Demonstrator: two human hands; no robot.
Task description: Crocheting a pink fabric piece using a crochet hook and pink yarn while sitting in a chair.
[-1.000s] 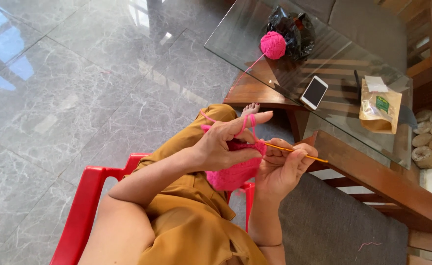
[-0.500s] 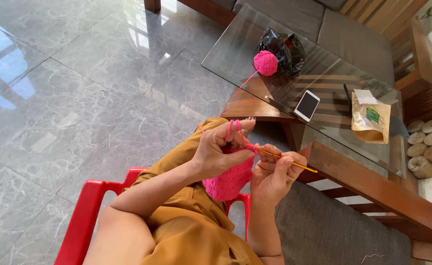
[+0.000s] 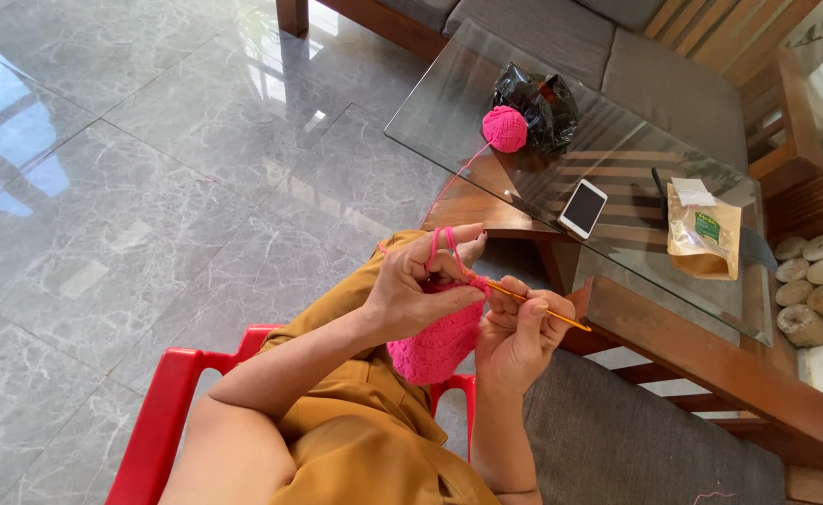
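Centre frame: left hand [image 3: 416, 295] now lower, pinching pink crochet piece [image 3: 435, 346], strand over fingers; right hand [image 3: 514, 332] grips hook [image 3: 538, 307], stitching continues.

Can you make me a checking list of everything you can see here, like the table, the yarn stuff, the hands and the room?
Surface: a glass table with a wooden frame, beside the person's red chair.
Job's things: a pink crochet piece hangs under the hands; a yellow crochet hook; a pink yarn ball on the table, its strand running to the hands.
Clutter: a black bag, a white phone and a brown pouch on the table.
Hands: left hand holds the piece, yarn looped over its fingers; right hand grips the hook.
Cables: nothing seen.
Surroundings: grey marble floor, grey sofa, round stones.
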